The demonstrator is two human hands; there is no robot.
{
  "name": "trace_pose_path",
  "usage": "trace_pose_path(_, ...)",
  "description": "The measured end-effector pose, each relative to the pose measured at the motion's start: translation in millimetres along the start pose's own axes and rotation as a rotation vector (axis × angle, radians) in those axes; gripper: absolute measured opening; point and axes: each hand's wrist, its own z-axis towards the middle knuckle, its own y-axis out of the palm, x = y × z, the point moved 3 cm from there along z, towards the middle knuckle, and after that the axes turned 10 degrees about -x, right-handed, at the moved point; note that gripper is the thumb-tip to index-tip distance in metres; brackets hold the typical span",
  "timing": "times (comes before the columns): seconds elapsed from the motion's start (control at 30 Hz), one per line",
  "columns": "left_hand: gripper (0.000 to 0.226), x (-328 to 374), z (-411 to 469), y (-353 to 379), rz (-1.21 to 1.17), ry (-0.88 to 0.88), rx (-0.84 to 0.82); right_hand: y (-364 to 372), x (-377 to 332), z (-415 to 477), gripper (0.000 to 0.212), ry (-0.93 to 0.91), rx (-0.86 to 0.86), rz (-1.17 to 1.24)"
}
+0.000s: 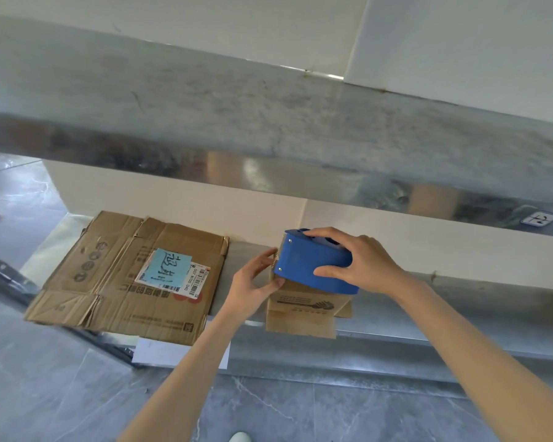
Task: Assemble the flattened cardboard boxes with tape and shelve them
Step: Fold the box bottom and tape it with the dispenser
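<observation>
The right hand [361, 260] grasps the blue tape dispenser [304, 263] from above, with the fingers curled over its top and the thumb pressed on its near side. The left hand [256, 282] is at the dispenser's toothed front end, a fingertip at the teeth and the thumb against the lower corner, pinching that end. I cannot tell whether any tape is drawn out.

Directly under the dispenser, and touching it, lies a small flattened cardboard box [304, 314], whose near edge hangs over the front lip of the metal shelf [428, 314]. To the left of the dispenser, just beyond the left hand, a larger flattened cardboard box [109, 282] lies flat on the same shelf. It carries a blue note [168, 266] overlapping a white barcode label [195, 280]. Below and left of the dispenser, a white sheet [160, 352] shows under the larger box's near edge. Above the dispenser runs an upper metal shelf [268, 116].
</observation>
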Motion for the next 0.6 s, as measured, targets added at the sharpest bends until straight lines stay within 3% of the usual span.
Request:
trace_pose_path(0.2, 0.052, -3, 3, -8, -0.026, -0.070, -0.043, 9, 2, 8, 0.063, 0.016, -0.100, -0.063)
trace_pose_path(0.4, 0.045, 9, 10, -27, -0.119, -0.042, -0.075, 16, 8, 3, 0.064, 0.015, -0.077, -0.094)
trace_pose_path(0.6, 0.038, 33, 23, -29, -0.029, -0.004, -0.117, 24, 12, -1, 0.064, -0.015, -0.079, -0.145)
